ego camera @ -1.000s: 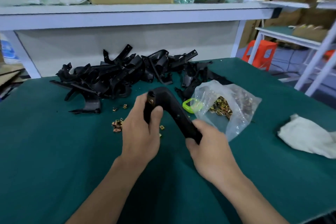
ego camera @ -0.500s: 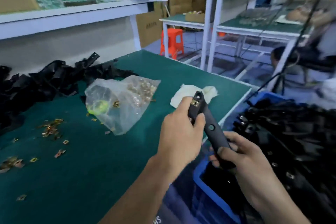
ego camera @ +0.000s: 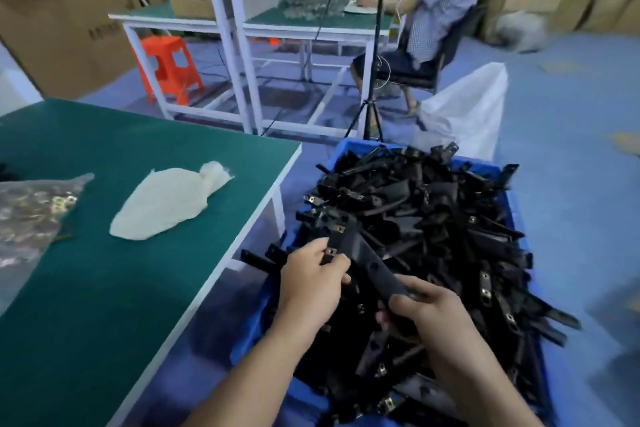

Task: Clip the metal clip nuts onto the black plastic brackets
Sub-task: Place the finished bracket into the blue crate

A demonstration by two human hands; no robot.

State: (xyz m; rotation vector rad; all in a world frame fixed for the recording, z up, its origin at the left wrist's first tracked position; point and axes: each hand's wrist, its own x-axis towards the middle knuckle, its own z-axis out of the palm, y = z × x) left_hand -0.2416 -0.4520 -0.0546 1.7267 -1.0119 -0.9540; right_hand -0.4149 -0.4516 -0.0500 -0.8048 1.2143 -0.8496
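The view has swung right. A second ago the two hands worked the black plastic bracket point(ego camera: 369, 262) over the tabletop point(ego camera: 104, 288), in front of the loose pile. Now they hold it past the tabletop's right edge, just above a blue bin point(ego camera: 341, 154) heaped with similar brackets, many already showing metal clips. That suggests this bracket is fitted and is about to be dropped in with the finished ones, and a fresh bracket comes next.

The left hand point(ego camera: 313, 279) has its fingers curled, pinching the bracket's upper end, thumb right beside a metal clip nut point(ego camera: 330, 251) seated there. The right hand point(ego camera: 426, 312) is wrapped around the lower end. Neither has let go.

The clear bag of clip nuts point(ego camera: 31, 215) lies near the tabletop's left side, with a white cloth point(ego camera: 169, 204) between it and the right edge.
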